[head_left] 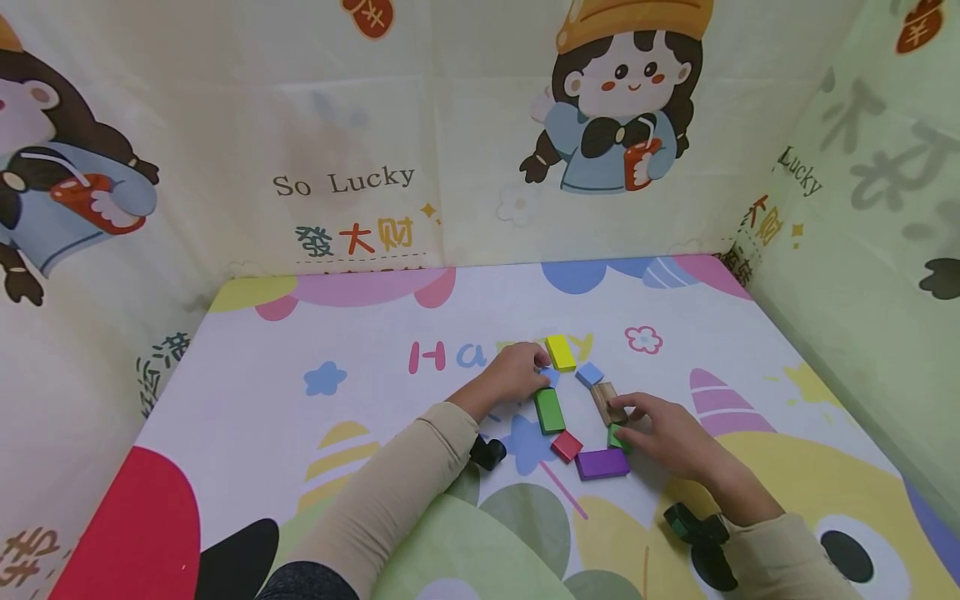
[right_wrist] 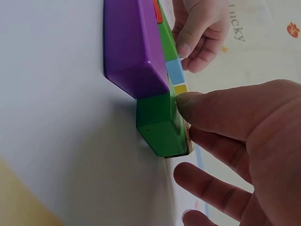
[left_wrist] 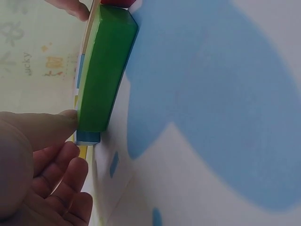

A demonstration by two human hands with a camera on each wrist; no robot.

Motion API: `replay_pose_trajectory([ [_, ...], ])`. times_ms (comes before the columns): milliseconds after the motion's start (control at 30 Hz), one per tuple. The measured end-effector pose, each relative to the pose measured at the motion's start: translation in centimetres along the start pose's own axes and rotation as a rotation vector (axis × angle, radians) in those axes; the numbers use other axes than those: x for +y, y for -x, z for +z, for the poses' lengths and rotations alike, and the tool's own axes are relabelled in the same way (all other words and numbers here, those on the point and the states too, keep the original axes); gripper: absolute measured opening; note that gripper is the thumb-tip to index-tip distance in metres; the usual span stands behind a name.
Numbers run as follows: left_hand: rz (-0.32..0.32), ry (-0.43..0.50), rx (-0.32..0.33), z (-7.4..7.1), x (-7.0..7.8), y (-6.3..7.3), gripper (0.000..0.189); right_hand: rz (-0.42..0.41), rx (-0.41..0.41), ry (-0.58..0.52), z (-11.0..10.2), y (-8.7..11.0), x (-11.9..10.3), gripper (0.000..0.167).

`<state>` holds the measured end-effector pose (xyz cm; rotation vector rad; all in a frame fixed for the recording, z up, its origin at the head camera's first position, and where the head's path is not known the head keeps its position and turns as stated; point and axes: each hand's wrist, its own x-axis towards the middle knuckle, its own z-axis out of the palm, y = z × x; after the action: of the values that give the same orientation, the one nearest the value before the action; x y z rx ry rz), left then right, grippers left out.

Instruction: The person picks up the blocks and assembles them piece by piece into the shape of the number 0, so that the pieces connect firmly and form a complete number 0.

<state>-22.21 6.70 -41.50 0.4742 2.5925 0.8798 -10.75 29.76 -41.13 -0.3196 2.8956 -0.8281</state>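
Observation:
Several coloured blocks form a ring on the printed mat. My left hand is at its left side, with thumb and index finger about a small blue block and the thumb near the end of the long green block. On the right side, my right hand has its index finger at a wooden block. Its thumb touches a small green block, which lies against the purple block; the other fingers are spread loosely. A red block sits between the long green and purple ones.
At the ring's far end are a yellow block and another blue block. The mat has printed shapes and letters. Printed cloth walls rise behind it and at both sides. A black wrist device shows below the left hand.

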Motion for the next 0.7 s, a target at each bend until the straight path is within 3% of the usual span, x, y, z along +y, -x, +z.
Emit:
replay_pose_trajectory([
  [700,-0.016,0.007,-0.005,-0.03,0.17,0.10,0.028,-0.009,0.003,0.002,-0.09,0.04,-0.08,0.039],
])
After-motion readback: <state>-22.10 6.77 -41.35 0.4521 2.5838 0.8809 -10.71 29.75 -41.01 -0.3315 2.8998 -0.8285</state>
